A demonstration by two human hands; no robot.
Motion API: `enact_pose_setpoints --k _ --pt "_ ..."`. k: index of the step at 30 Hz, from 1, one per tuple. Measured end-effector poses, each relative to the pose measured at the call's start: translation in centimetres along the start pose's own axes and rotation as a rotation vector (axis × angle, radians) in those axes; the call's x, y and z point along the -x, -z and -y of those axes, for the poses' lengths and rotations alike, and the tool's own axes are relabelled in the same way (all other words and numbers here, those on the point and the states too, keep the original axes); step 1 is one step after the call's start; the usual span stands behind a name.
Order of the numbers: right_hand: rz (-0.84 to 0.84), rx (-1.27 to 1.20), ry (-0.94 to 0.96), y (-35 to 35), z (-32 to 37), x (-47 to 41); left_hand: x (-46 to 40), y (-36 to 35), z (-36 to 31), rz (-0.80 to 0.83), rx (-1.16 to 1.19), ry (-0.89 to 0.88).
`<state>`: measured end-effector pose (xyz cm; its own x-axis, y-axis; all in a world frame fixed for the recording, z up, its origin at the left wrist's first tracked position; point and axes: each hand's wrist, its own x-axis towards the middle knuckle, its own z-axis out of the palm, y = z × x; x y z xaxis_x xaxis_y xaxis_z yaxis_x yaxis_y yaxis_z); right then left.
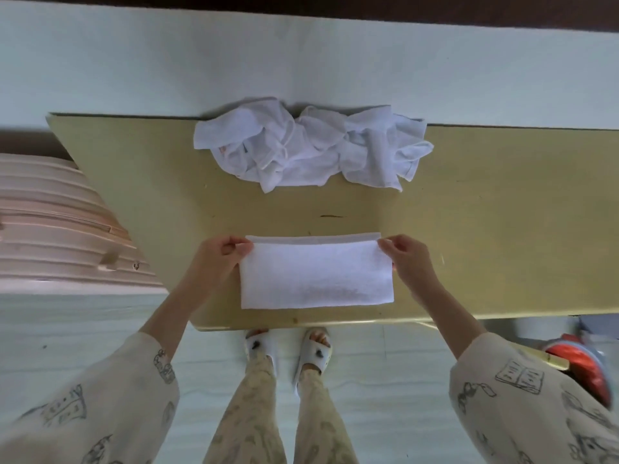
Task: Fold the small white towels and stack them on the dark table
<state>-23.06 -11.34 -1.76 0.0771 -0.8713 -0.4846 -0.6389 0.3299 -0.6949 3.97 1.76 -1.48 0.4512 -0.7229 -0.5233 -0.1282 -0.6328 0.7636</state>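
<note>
One folded white towel (316, 272) lies at the desk's (485, 229) 6 o'clock edge. Left hand (219, 254) and right hand (407, 256) pinch its two far corners. One crumpled towel pile (311, 145) sits at 12 o'clock; its count is unclear.

no readable text, labels or numbers

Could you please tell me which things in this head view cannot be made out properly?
- How many towels are in the crumpled pile: they overlap and tangle together.
- Layers in the folded towel: its top face covers them.
- Red object, lower right: blurred, partly behind the right sleeve.
- Table: cut off by the right edge.
</note>
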Motion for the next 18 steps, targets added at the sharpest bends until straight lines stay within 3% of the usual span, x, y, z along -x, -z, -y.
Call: enact_pose_setpoints --k 18 --pt "-0.087 0.313 0.029 -2.4 0.0 -3.0 -3.2 -2.1 0.4 -0.144 -0.319 0.054"
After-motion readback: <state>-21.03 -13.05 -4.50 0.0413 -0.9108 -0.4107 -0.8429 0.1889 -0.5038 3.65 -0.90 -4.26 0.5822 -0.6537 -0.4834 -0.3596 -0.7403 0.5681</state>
